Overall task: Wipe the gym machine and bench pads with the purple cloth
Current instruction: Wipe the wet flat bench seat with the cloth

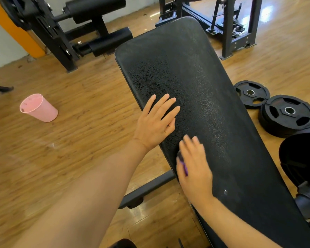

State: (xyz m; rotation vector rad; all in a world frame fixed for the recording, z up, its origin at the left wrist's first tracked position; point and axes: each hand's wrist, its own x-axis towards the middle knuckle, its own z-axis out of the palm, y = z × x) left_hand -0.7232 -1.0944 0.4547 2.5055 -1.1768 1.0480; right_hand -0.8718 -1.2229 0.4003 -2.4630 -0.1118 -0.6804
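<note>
Wooden plank floor (82, 140), gym setting. Nearest: right hand (195, 169) palm-down on the black bench pad (213, 97) near its left edge, forearm entering from lower right, fingers blurred. It presses the purple cloth (185, 168) against the pad; only a purple sliver shows under the thumb side. Left hand (157, 122) further up the pad, flat, fingers straight and spread, holding nothing, arm extended from lower left. Beyond: pink cup (38, 108) upright on floor, left. Weight plates (276, 108) on floor, right of pad. Black machine frame (61, 31) with roller pads at far left.
</note>
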